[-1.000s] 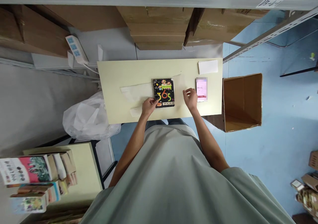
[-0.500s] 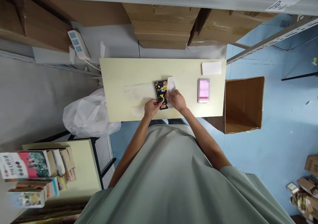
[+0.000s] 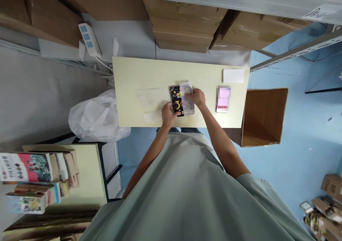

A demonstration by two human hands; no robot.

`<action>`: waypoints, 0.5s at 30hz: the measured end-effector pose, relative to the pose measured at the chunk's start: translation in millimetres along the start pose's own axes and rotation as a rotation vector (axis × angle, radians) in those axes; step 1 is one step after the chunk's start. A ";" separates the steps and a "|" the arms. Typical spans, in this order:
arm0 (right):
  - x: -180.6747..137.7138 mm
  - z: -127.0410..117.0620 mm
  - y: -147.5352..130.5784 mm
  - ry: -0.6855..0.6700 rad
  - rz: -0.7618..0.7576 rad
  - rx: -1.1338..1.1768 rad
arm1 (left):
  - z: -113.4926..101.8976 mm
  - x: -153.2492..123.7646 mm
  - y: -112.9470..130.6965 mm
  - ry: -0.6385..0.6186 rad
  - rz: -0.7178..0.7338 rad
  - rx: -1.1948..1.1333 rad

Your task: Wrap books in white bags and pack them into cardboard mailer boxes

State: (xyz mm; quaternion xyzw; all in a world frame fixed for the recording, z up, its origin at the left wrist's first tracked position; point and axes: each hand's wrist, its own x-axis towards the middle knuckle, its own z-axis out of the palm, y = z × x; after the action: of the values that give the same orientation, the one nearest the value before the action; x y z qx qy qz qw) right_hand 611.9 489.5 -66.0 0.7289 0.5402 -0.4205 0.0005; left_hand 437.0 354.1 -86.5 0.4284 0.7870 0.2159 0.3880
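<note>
My pale desk [image 3: 197, 70] stretches out ahead of me, and near its middle the book [image 3: 175, 94] lies face up, a thin flap [image 3: 188, 107] laid over the right part of its cover. More whitish sheet [image 3: 153, 96] spreads out on the left; I can't tell if it is one piece with the flap. My left hand [image 3: 169, 115] touches the book's lower left part, fingers bent, while my right hand [image 3: 197, 97] is at the right edge, thumb on the flap, fingers curled. Whether either really grips or only presses, I can't tell.

For a good fold, I'd steady the whole book square with my left, draw the flap snug round the edge with my right, smooth inwards to push out air, and leave the corners for last, since stuff this thin could pucker there.

The desk top looks smooth and matt, a long rectangle. Right of it stands an open box [image 3: 264, 107] of stiff brown cardboard; left of it, a bag [image 3: 97, 116] of crinkled, cloudy plastic bulges softly. The flap is filmy, the black cover and bright figures showing dimly through. Beyond my right hand lie a flat phone [image 3: 223, 98], its screen blurred, and a neat white oblong of paper [image 3: 233, 75]
</note>
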 end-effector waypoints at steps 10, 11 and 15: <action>-19.9 -13.5 -34.3 -0.036 -0.027 -0.140 | 14.6 -42.6 65.8 0.021 0.040 0.166; -21.3 -13.2 -36.0 -0.027 -0.042 -0.143 | 16.5 -46.5 71.6 0.029 0.032 0.210; -22.1 -11.8 -35.9 -0.023 -0.107 -0.172 | 14.9 -53.6 80.6 0.039 0.056 0.297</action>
State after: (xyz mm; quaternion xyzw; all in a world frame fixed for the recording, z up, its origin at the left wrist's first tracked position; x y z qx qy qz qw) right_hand 589.5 492.4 -28.6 0.6912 0.6127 -0.3803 0.0470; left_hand 507.5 352.6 -18.5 0.4984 0.8055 0.1161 0.2989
